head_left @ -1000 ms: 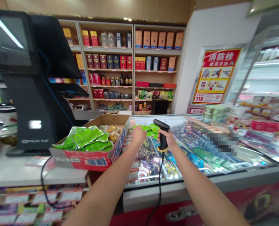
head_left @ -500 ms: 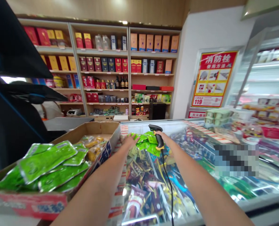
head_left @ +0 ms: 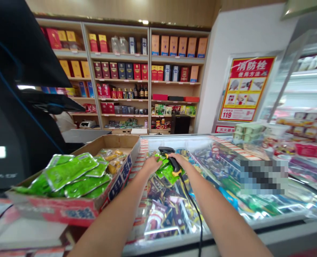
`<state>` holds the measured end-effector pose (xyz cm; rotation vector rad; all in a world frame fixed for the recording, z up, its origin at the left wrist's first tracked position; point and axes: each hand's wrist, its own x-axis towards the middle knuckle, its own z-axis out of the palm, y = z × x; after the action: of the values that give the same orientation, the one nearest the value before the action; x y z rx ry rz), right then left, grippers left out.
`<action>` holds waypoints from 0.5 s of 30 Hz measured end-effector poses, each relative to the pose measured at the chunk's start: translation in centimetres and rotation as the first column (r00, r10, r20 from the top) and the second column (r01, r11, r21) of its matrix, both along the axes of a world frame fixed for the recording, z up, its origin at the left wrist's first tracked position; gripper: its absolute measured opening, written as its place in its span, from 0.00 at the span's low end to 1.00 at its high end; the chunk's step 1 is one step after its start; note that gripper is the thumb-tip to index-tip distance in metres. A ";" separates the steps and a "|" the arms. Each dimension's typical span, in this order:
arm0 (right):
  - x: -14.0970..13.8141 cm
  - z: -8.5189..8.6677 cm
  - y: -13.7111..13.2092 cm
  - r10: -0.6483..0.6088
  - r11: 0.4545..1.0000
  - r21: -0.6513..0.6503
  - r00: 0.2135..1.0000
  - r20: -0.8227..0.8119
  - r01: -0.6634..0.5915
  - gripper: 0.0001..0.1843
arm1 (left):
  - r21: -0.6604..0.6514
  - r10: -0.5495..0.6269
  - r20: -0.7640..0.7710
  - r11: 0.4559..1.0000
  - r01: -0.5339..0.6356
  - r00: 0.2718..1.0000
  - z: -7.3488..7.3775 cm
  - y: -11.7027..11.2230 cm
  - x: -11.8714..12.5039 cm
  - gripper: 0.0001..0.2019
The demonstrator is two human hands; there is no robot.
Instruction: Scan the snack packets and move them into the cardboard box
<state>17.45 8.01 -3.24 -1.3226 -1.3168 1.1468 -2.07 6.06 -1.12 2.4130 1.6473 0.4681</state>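
Observation:
My right hand (head_left: pixel 176 158) is closed around the handle of a black and yellow barcode scanner (head_left: pixel 175 165), whose head points left above several bright green packets (head_left: pixel 168 174). From the scanner a black cable hangs down toward the front. At the left edge of those packets, my left hand (head_left: pixel 152 164) grips them, its fingertips partly hidden. Both hands are over the glass top of a chest freezer (head_left: pixel 158 200) full of wrapped goods. To the left stands an open cardboard box (head_left: pixel 107 194) with more green packets (head_left: pixel 71 173) and some yellowish packs (head_left: pixel 116 162).
A dark monitor (head_left: pixel 37 46) rises at the far left. Green cartons (head_left: pixel 248 131) and other packaged food stand at the right back. Shelves (head_left: pixel 122 82) of boxes and bottles line the wall behind, beside a red and yellow poster (head_left: pixel 246 89).
The scanner has moved left and tilted over the green packets. My left hand and the packets have come slightly nearer. The whole view has shifted a little.

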 end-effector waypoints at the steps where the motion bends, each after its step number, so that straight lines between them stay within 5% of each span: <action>1: -0.6 0.0 -0.9 -0.003 1.000 -0.005 1.000 -0.010 0.003 0.10 | -0.001 0.005 -0.013 1.000 -0.005 1.000 0.1 -1.0 -0.5 0.21; 11: -3.6 1.8 -10.0 -0.030 0.999 -0.035 0.991 -0.130 0.026 0.09 | 0.007 -0.009 -0.002 1.000 0.009 1.000 1.0 -11.4 -2.9 0.22; 15: -2.9 2.9 -12.0 -0.082 0.995 0.035 0.977 -0.196 0.091 0.12 | 0.119 0.114 0.111 0.985 -0.127 0.987 1.9 -13.7 -4.2 0.20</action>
<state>14.53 -4.00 -0.34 -1.1923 -1.1255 1.1492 -6.30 -7.60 0.77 2.3381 1.7748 0.7254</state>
